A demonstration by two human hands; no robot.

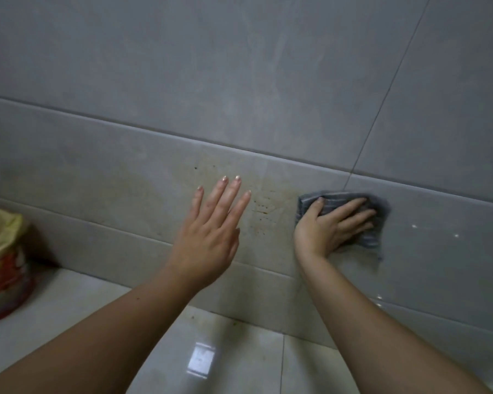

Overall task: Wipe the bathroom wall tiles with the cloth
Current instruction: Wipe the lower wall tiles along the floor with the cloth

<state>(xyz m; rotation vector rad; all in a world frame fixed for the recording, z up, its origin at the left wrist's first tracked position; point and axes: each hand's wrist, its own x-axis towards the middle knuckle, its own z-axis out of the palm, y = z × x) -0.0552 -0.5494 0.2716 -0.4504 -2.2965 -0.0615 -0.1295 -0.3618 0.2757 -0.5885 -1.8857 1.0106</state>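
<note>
A grey striped cloth (pixel 373 236) lies flat against the grey wall tiles (pixel 239 95), low on the wall at the right. My right hand (pixel 333 226) presses it to the tile with straight, spread fingers, the thumb at the cloth's upper left edge. My left hand (pixel 211 231) is open with fingers spread and straight, held in front of the wall to the left of the cloth; I cannot tell whether it touches the tile. Brown specks and a yellowish stain (pixel 264 207) mark the tile between my two hands.
A bin (pixel 3 265) with a yellow liner and red patterned side stands on the glossy floor tiles (pixel 239 351) at the far left, against the wall. A grout line (pixel 382 103) runs up the wall above the cloth.
</note>
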